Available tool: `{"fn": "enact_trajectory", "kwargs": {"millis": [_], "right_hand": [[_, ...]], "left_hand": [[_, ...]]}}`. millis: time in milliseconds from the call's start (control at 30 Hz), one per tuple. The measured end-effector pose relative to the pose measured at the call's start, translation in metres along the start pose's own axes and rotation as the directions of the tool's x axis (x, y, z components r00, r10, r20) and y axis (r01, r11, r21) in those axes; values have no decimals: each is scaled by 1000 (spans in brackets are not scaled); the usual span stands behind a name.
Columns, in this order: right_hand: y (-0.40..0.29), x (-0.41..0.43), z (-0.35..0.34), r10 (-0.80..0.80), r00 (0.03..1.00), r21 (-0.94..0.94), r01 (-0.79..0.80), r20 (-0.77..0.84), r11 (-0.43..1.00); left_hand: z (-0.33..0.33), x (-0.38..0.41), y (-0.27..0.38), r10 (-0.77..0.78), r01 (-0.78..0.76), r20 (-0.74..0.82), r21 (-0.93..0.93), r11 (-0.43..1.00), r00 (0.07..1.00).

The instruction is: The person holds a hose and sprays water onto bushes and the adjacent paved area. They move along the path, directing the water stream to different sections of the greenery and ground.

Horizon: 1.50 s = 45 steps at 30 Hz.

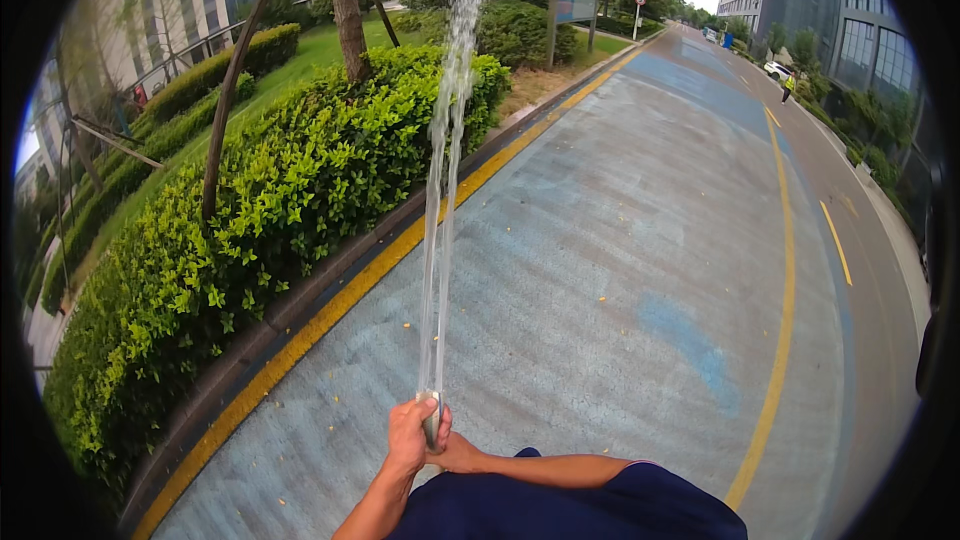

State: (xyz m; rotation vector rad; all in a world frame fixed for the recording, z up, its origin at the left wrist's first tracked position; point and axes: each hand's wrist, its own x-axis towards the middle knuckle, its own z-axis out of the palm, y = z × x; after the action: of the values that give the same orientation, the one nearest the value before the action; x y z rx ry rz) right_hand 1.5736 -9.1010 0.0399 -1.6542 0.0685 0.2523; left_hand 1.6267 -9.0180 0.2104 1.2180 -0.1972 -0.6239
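My left hand (407, 433) grips the end of a pale hose (430, 420), its thumb laid over the mouth. Just below and behind it, my right hand (454, 455) is wrapped around the same hose, partly hidden by the left. Out of the squeezed mouth shoot two narrow streams of water (437, 240), which rise away from me and break into spray near the top of the view. Behind the streams stands a trimmed green hedge (322, 165). Most of the hose below my hands is hidden by my dark blue shirt (517, 510).
A stone kerb (300, 315) and yellow line (352, 292) border the hedge. Wooden props (225, 97) brace a tree (347, 15). The worn blue-grey road (570, 277) bears scattered leaves. Far right are a person in a yellow vest (788, 84) and a white car (777, 70).
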Motion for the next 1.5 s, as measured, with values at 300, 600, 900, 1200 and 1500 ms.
{"fn": "enact_trajectory", "kwargs": {"millis": [300, 600, 900, 1200, 1500], "right_hand": [[-28, -7, 4, 27, 999, -91, -29, -26, 995], [-75, -2, -11, -108, 994, -538, 81, -19, 839], [-90, 14, -22, -423, 906, -773, 282, 20, 568], [-99, 21, -23, -360, 933, -769, 228, -4, 597], [-90, 18, -20, -431, 902, -768, 272, -5, 579]], "left_hand": [[-11, -8, 11, 26, -29, 63, 50, 998, 998], [-11, 3, 24, 0, 0, -23, 23, 1000, 1000], [-11, 20, 33, 0, -1, -56, -26, 1000, 998], [-15, 30, 38, 22, -23, -33, -44, 999, 999], [-23, 29, 31, 36, -39, -52, -54, 998, 998]]}}
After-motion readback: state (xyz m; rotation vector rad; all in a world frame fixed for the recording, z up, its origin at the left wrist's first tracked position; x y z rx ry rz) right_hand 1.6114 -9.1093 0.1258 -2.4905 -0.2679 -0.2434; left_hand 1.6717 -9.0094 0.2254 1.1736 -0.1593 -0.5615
